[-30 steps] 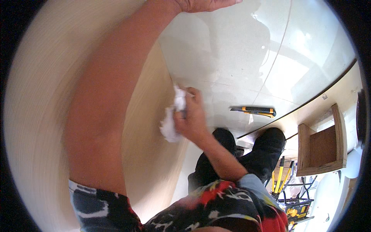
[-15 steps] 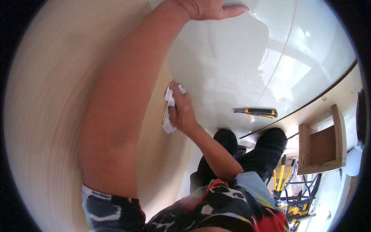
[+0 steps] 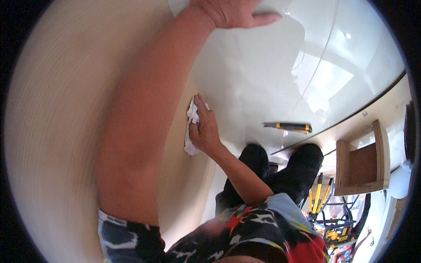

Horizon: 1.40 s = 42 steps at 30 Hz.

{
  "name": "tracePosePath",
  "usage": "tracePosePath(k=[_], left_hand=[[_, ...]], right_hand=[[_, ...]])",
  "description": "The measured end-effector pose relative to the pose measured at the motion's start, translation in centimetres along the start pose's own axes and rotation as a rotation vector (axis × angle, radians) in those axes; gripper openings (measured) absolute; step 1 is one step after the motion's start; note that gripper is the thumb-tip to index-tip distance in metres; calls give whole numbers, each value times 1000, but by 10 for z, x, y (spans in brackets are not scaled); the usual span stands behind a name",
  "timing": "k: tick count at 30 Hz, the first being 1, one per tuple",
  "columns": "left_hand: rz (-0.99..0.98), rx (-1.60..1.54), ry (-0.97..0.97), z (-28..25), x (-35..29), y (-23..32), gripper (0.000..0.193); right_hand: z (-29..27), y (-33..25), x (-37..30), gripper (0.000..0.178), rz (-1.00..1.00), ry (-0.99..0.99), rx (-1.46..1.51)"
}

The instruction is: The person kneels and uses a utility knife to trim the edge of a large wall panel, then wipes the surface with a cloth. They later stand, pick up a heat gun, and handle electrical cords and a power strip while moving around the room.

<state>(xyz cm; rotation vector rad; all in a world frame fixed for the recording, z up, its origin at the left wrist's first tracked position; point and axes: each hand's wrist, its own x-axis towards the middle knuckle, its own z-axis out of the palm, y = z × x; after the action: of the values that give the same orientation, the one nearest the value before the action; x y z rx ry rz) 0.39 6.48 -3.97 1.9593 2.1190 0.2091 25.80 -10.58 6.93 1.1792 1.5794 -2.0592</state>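
Observation:
My right hand (image 3: pixel 205 133) presses a crumpled white cloth (image 3: pixel 191 142) against the pale wood-grain panel (image 3: pixel 57 109), close to where it meets a glossy white surface (image 3: pixel 250 83). Across the panel stretches my left arm, and my left hand (image 3: pixel 230 12) lies at the top of the view over the glossy surface. Its thumb sticks out to the right; the picture's edge cuts off part of the other fingers. A black and orange utility knife (image 3: pixel 291 127) rests on the glossy surface, its blade end toward the left.
My black-trousered legs (image 3: pixel 291 168) are below the knife. At the right stands a small open wooden box (image 3: pixel 362 168). Beneath it are yellow and black tools or a frame (image 3: pixel 326 210), crowded together. A dark seam (image 3: pixel 351 118) borders the glossy surface.
The left hand shows slightly lower in the view. My right hand and the cloth have shifted a little downward along the panel. The knife and box appear marginally further left.

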Motion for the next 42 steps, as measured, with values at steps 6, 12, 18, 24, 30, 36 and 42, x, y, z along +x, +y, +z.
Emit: tracePosePath(k=[6,12,18,24,30,36,42], left_hand=[[2,-47,-11,-1,3,0,80],[-12,-35,-8,-1,-1,0,78],[-2,-11,11,-4,-1,4,78],[8,-30,26,-1,0,-1,78],[-9,-26,8,-1,-2,0,78],[-19,-28,-47,-5,0,0,77],[10,49,-8,2,-5,1,75]], right_hand=[[-15,16,26,73,-94,-100,-113],[-6,16,29,72,-107,1,-181],[-14,19,23,72,-167,-60,-188],[-11,22,40,69,-152,-30,-203],[-15,27,45,66,-177,-54,-176],[-11,23,49,69,-181,-112,-428],[-13,32,38,67,-202,-93,-415]])
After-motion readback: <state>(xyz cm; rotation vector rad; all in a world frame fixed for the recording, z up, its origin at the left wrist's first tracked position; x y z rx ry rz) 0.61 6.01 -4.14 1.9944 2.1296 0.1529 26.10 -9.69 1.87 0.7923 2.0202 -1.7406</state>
